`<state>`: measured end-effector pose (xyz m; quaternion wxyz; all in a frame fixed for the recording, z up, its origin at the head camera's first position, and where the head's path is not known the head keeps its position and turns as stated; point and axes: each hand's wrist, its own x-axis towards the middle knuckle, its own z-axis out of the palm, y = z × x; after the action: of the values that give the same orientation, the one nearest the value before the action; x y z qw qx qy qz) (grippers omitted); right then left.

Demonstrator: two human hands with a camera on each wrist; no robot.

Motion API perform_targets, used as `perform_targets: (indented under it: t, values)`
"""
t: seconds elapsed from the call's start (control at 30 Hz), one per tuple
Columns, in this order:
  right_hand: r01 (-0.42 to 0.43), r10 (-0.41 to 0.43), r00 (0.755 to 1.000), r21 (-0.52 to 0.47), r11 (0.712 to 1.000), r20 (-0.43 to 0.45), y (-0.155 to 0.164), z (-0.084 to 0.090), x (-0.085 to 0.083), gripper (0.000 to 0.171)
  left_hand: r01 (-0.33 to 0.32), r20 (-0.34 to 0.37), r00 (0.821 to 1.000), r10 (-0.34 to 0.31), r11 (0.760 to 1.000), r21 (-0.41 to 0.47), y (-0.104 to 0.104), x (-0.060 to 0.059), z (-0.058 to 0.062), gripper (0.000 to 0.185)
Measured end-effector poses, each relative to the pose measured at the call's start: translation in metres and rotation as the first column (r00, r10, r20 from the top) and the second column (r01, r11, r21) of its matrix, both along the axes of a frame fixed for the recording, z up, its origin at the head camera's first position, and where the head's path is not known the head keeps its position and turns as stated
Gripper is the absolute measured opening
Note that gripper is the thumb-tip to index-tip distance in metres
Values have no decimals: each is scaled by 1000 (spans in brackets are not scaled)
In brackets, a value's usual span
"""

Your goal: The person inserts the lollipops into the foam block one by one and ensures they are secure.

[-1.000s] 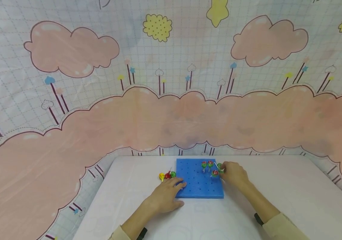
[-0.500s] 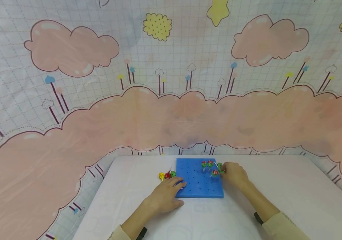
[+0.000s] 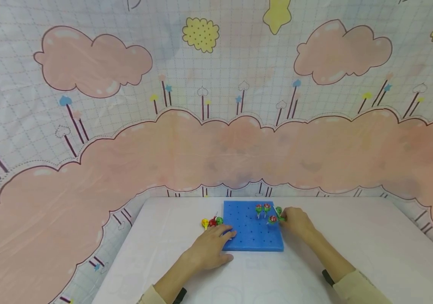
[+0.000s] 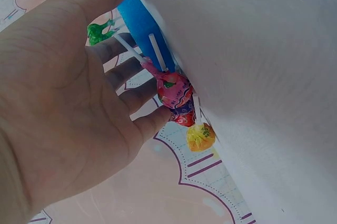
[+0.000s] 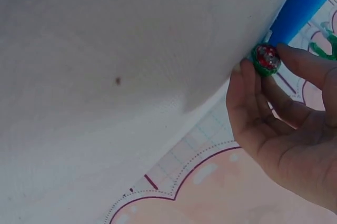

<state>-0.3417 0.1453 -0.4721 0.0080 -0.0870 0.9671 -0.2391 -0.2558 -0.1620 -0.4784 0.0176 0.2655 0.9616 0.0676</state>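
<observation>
A blue foam board (image 3: 252,236) with rows of holes lies on the white table (image 3: 361,249). My left hand (image 3: 210,249) rests flat on its near left edge, fingers straight (image 4: 126,77). Two lollipops (image 3: 262,207) stand upright in the board's far right part. My right hand (image 3: 295,221) pinches a green-and-red lollipop (image 3: 273,219) at the board's right side; in the right wrist view its head (image 5: 266,59) sits between my thumb and fingertips. Three loose lollipops (image 3: 212,222) lie left of the board, also seen close up as lollipops (image 4: 179,100) in the left wrist view.
A pastel cloud-patterned cloth (image 3: 216,105) hangs behind the table as a backdrop. The table's far edge runs just behind the board. White tabletop stretches to the right of my right hand and in front of the board.
</observation>
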Motion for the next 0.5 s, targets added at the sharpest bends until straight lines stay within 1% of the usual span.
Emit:
perform_targets:
  t: [0.13,0.33,0.5]
  values:
    - [-6,6,1000,-5,1000,-3,1,-1,0,18,3,3,1000,-3,1000,0,0,1,0,68]
    - [-7,6,1000,-41,999,-21,3,-1,2,22,0,0,1000,0,1000,-3,0,1,-1,68]
    - [13,-15,1000,-81,997,-22,3,0,2,27,-2,-2,1000,2,1000,-7,-1,1,-1,69]
